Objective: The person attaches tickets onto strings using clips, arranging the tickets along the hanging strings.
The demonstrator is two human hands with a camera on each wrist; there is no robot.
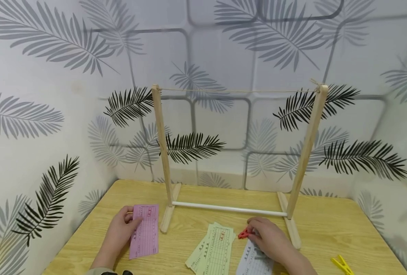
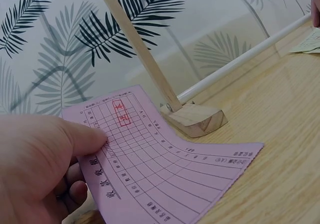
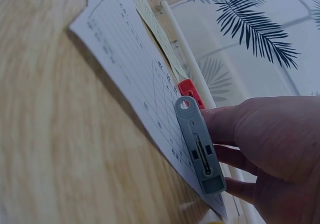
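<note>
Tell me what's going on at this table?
A person is handling paper slips and clothespins. The left grip holds a pink rectangular paper slip; the right grip pinches a red plastic clothespin. By the right one, a grey plastic clothespin overlaps a white printed paper slip. Pale green paper slips lie between the two. Behind, a beige string spans a wooden frame.

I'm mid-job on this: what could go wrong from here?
The pink slip, held by one edge in the left hand, bends and might crease. The right hand, at the red clothespin, might nudge the gray clothespin close by. The green slips overlap, so two could be lifted together.
</note>
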